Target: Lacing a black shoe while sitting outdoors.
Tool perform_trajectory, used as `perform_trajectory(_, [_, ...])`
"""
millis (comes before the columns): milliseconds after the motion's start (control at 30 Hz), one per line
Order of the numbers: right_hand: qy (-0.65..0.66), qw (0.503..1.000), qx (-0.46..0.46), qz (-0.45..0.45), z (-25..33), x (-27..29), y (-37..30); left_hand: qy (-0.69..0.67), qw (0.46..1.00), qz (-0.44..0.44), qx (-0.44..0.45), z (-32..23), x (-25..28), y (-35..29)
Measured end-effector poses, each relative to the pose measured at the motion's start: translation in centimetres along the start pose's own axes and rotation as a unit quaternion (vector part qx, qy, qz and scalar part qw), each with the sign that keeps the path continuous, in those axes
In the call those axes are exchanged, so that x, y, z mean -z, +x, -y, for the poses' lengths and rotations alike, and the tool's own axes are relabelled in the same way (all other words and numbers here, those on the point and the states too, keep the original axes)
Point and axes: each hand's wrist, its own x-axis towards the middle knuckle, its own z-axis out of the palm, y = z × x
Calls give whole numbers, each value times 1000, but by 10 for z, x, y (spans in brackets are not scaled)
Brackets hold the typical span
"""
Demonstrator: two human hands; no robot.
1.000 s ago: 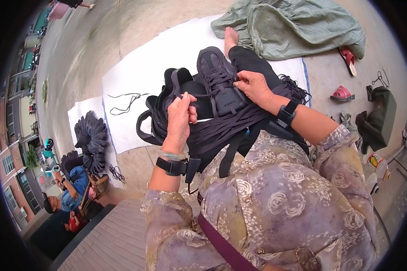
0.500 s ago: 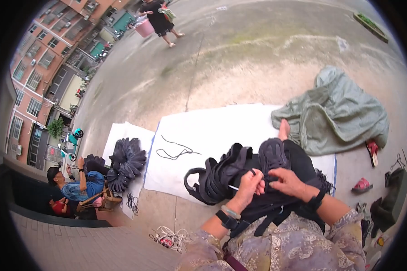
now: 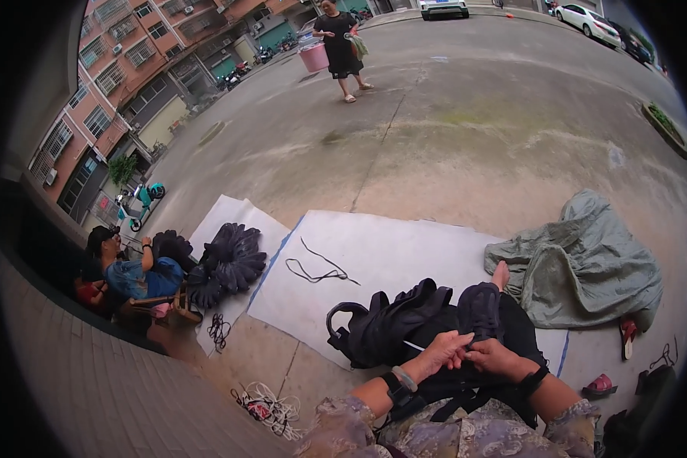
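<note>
A black lace-up shoe (image 3: pixel 479 305) rests on my lap, its toe pointing away from me. My left hand (image 3: pixel 443 351) is closed at the shoe's near end, and a thin white stick (image 3: pixel 414 346) pokes out of its left side. Close beside it, my right hand (image 3: pixel 496 359) pinches at the same end of the shoe; what lies between its fingertips is too small to make out. The fingertips of both hands nearly meet. Left of the shoe lies a bunch of black shoes (image 3: pixel 393 320) with a loop at its left end. Dark cloth covers my legs.
A white sheet (image 3: pixel 404 244) on the ground bears a loose black lace (image 3: pixel 317 269). Right of it lies a grey-green sack (image 3: pixel 588 267); red sandals (image 3: pixel 601 384) are nearby. Tangled white cords (image 3: pixel 271 408) lie lower left. A seated person (image 3: pixel 141 271) works beside black shoes (image 3: pixel 233 256).
My view has tilted up, so the scene sits lower. My hands have drawn together at the shoe's near end. The person with the pink bucket still stands at the back.
</note>
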Motion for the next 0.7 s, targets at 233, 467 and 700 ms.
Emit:
perform_trajectory(233, [91,986,-51,132,0,8,-3,110,986,90,84,14,6,9])
perform_trajectory(467, [158,967,-98,176,4,21,-11,73,984,140,82,17,6,12])
perform_trajectory(700, [51,981,-159,-103,-8,9,10,154,982,-107,14,3,5,17])
